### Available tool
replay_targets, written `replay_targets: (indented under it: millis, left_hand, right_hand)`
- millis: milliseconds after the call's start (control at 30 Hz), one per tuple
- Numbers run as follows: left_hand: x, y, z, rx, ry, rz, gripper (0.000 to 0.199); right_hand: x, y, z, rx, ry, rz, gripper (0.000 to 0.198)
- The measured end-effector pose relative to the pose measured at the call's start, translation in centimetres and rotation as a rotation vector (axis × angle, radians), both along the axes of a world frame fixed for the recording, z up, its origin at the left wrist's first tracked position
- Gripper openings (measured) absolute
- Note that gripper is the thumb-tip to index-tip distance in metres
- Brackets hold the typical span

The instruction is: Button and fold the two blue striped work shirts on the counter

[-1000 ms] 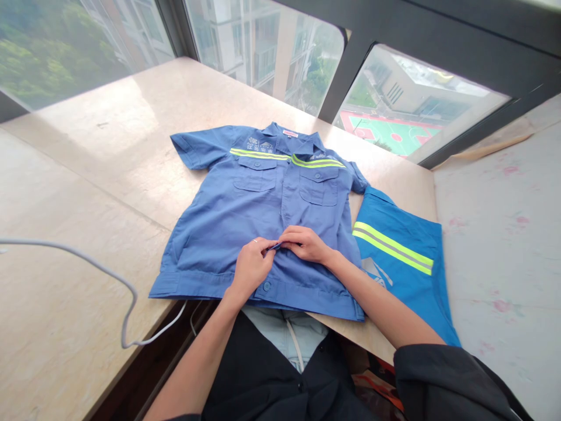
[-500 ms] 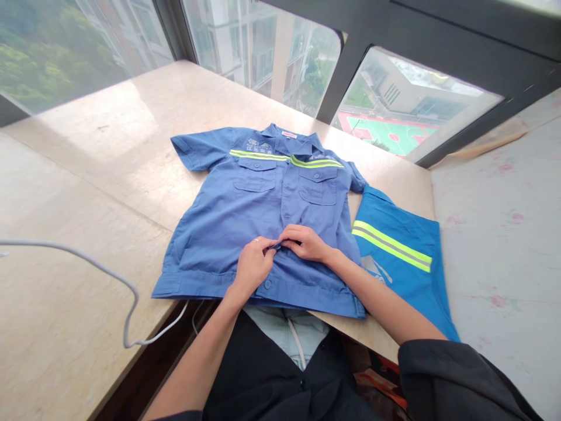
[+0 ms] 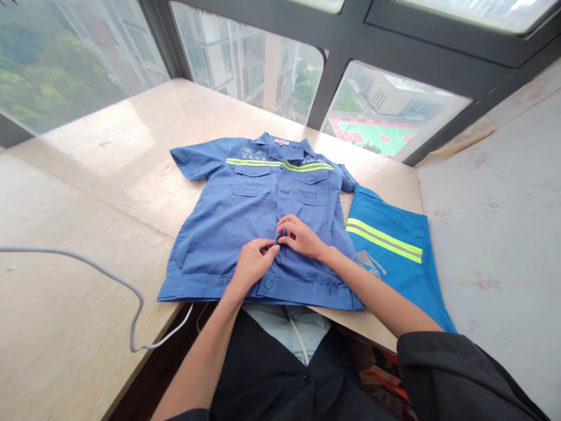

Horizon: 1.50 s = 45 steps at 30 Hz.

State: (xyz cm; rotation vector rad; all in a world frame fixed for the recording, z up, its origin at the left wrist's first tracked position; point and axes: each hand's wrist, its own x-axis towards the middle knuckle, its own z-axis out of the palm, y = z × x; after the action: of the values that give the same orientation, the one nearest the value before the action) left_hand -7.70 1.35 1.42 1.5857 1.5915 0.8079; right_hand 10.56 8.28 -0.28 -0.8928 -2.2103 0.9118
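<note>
A blue short-sleeved work shirt (image 3: 236, 222) lies spread flat, front side up, with its collar away from me. It has two buttoned chest pockets and a yellow-and-grey reflective stripe. My left hand (image 3: 255, 261) pinches the edge of the front placket a little above the waistband. Beside it, my right hand (image 3: 302, 237) has its thumb and fingers bent around the same placket edge. Whatever small part of the placket sits between the fingertips is mostly hidden. The waistband button (image 3: 268, 284) shows just below my hands.
A brighter blue folded garment (image 3: 394, 234) with a reflective stripe lies at the right, by the flowered wall (image 3: 486, 234). A white cable (image 3: 105, 275) crosses the left of the stone-like sill (image 3: 87, 216) and hangs over its edge. Windows (image 3: 249, 58) border the back.
The view has tilted up slightly. My right fingers have loosened and spread a bit at the placket, and both hands remain at about the same spot on the shirt.
</note>
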Motion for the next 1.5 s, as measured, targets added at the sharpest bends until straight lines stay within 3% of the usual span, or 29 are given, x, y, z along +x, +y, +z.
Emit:
replay_targets:
  millis: [400, 633, 1167, 1267, 1500]
  left_hand:
    - [0.0, 0.6, -0.7, -0.041, -0.114, 0.087, 0.024]
    - [0.3, 0.3, -1.2, 0.015, -0.155, 0.126, 0.026]
    - [-0.1, 0.4, -1.1, -0.048, -0.249, 0.094, 0.023]
    - [-0.2, 0.6, -1.3, -0.056, -0.269, 0.106, 0.029]
    - [0.0, 1.0, -2.0, -0.062, -0.241, 0.148, 0.021]
  right_hand:
    - [-0.3, -1.7, 1.0, 0.078, -0.079, -0.198, 0.028]
    - [-0.7, -3.7, 1.9, 0.034, -0.024, -0.298, 0.010]
    - [-0.6, -3.4, 0.9, 0.111, -0.184, -0.161, 0.017]
    - [-0.4, -3.5, 0.7, 0.151, -0.190, -0.143, 0.017]
    - [-0.3, -3.8, 0.2, 0.295, -0.231, -0.115, 0.015]
